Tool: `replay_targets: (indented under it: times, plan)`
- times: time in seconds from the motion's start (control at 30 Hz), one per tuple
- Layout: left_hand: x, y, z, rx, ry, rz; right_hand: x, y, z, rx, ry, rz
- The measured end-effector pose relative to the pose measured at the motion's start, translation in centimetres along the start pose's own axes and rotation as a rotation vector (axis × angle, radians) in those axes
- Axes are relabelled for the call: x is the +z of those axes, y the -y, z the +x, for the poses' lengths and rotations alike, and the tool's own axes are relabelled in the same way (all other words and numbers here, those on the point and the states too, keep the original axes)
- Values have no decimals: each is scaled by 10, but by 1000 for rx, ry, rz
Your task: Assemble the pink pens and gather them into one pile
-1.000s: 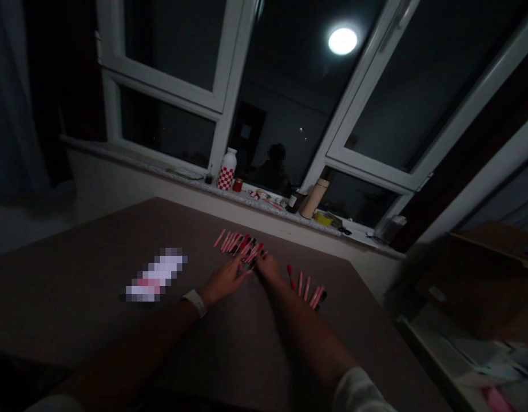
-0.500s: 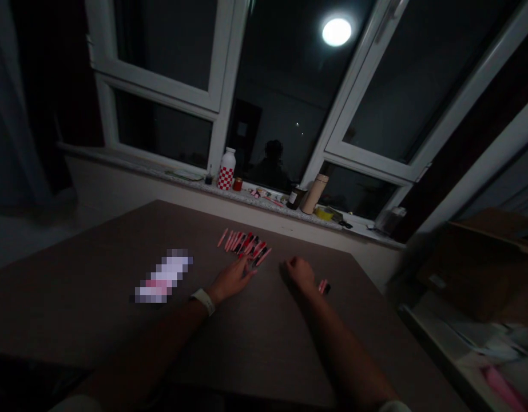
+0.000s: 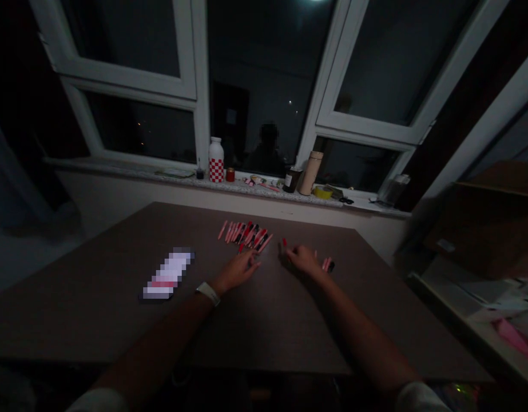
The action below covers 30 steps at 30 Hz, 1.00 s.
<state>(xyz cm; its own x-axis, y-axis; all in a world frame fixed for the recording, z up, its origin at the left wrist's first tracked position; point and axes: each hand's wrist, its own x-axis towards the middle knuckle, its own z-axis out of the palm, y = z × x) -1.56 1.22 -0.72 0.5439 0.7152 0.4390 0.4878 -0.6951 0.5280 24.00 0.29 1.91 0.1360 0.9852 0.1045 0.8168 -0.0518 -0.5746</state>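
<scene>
The left hand (image 3: 235, 272) is lying flat and slack on the desk (image 3: 96, 320), fingertips just short of the row of pens (image 3: 245, 234) spread side by side near its far edge, none covering another. The right hand (image 3: 303, 260) is curling beside a red pen (image 3: 284, 242), its grip too dim to tell. Bottles (image 3: 216, 160) are standing on the windowsill (image 3: 130, 170) beyond, under dark windows (image 3: 130, 34).

The right hand (image 3: 304, 260) hid part of the small pen group (image 3: 328, 265); its fingers' grip was unreadable. Flat item (image 3: 168, 274) on worktop (image 3: 118, 320) was pixelated. Sill clutter (image 3: 264, 182) too dark, small.
</scene>
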Motion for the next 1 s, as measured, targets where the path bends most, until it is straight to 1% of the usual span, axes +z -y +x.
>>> replay_targets:
  times: [0.1,0.17,0.2,0.23,0.3,0.33,0.4,0.5,0.6,0.67,0.77,0.83,0.93,1.0]
  plan:
    - [3,-6,0,64,80,31,26,14,-16,-97,13,185]
    - [4,-11,-1,116,137,33,44,21,-27,-127,32,279]
    - [5,-13,-1,120,149,35,52,24,-32,-143,40,355]
    - [5,-15,-1,115,144,40,58,26,-36,-157,43,520]
    - [5,-18,-1,100,148,41,66,26,-41,-175,70,776]
    - [5,-19,-1,89,158,36,69,25,-43,-173,77,862]
    - [5,-19,-1,67,174,21,70,22,-45,-164,85,938]
    - [6,-19,-2,44,149,4,69,19,-47,-155,103,941]
    - [8,-20,-3,50,111,9,67,19,-49,-180,96,874]
    - [9,-20,-3,73,130,5,65,19,-49,-208,93,825]
    - [8,-20,-1,90,186,-4,63,18,-49,-227,127,766]
    - [8,-18,1,56,148,-8,61,17,-49,-228,151,737]
    - [8,-15,3,-19,46,12,59,15,-48,-226,199,700]
    - [8,-13,3,-38,28,35,59,15,-47,-220,242,700]
